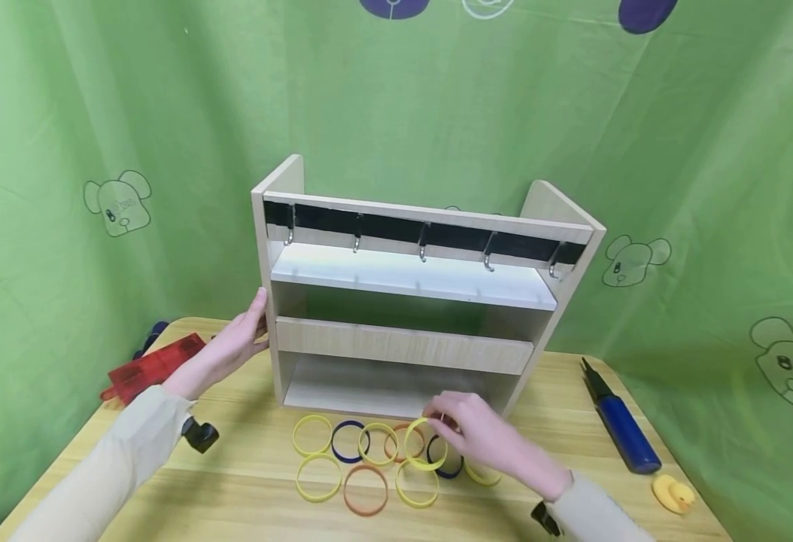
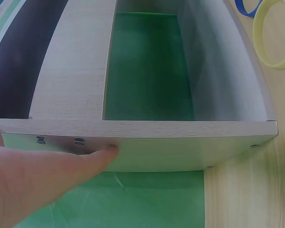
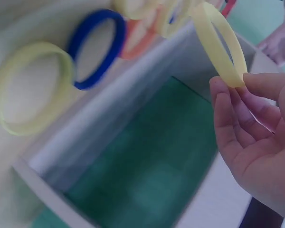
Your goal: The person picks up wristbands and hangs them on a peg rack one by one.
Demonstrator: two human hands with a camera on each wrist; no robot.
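The right hand forms a narrow grip; thumb and fingers pinch the edge of one yellow ring; this ring stands tilted in front of the lower right part of a pale wooden rack, above the rings on the desk. The left hand rests against the rack's left side panel; its grip is wide, with the thumb extended along the panel face.

The rack stands upright on the desk; a black strip crosses its upper rail and carries five metal hooks in a row. On the desk in front of the rack lie five yellow rings, two dark blue rings and two orange rings, in two loose rows; some overlap in the head view.

A red object lies at the left edge; a blue pump with a black nozzle and a yellow toy duck occupy the right edge; a green curtain hangs behind.
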